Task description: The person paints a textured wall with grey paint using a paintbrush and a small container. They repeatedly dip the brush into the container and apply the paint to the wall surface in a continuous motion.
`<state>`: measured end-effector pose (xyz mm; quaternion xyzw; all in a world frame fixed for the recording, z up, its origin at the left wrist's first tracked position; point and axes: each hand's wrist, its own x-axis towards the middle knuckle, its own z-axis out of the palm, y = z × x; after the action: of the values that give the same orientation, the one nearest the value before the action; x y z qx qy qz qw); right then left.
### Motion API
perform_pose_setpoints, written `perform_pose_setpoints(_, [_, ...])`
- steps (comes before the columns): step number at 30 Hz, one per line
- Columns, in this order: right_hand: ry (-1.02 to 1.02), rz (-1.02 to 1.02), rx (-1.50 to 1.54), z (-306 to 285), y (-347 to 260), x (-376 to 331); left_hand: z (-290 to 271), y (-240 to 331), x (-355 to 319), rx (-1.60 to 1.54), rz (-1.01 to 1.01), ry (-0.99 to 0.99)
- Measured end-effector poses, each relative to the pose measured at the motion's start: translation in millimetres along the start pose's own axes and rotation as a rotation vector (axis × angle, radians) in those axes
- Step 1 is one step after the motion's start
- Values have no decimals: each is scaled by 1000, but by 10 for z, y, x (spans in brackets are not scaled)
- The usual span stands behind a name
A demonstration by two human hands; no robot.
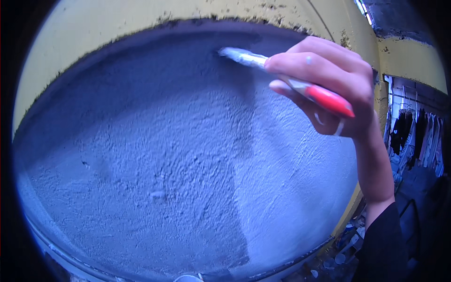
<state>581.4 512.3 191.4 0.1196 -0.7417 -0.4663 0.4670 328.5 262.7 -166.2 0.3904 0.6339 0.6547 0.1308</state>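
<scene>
My right hand (329, 80) is raised at the upper right, its fingers closed around a paintbrush (331, 99) with a red-ended handle. Whitish paint coats the brush's ferrule and bristles, and pale spots mark my fingers. Pointing left, the bristles lie at or very close to the upper part of a rough wall panel (178, 155); contact is hard to confirm. The panel is darker grey-blue on the left and along the top, and paler at the lower right, with a fairly straight boundary between. My left hand is outside the picture.
A yellow wall (117, 19) with chipped, dark-specked edges borders the panel. Along the bottom runs a dark-lined ledge (282, 270), with a pale round rim (188, 278) partly cut off below. Dark and light clothes (423, 136) hang beyond an opening at right; clutter (340, 258) lies beneath.
</scene>
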Motion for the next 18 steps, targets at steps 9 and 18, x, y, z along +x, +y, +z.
perform_pose_setpoints(9, [-176,210,378,-516,-747,-518,420,81,186,-143,87,-290])
perform_pose_setpoints(18, [-255,470,1450,178,-1922,-853,803,-210,105,79,356,-226])
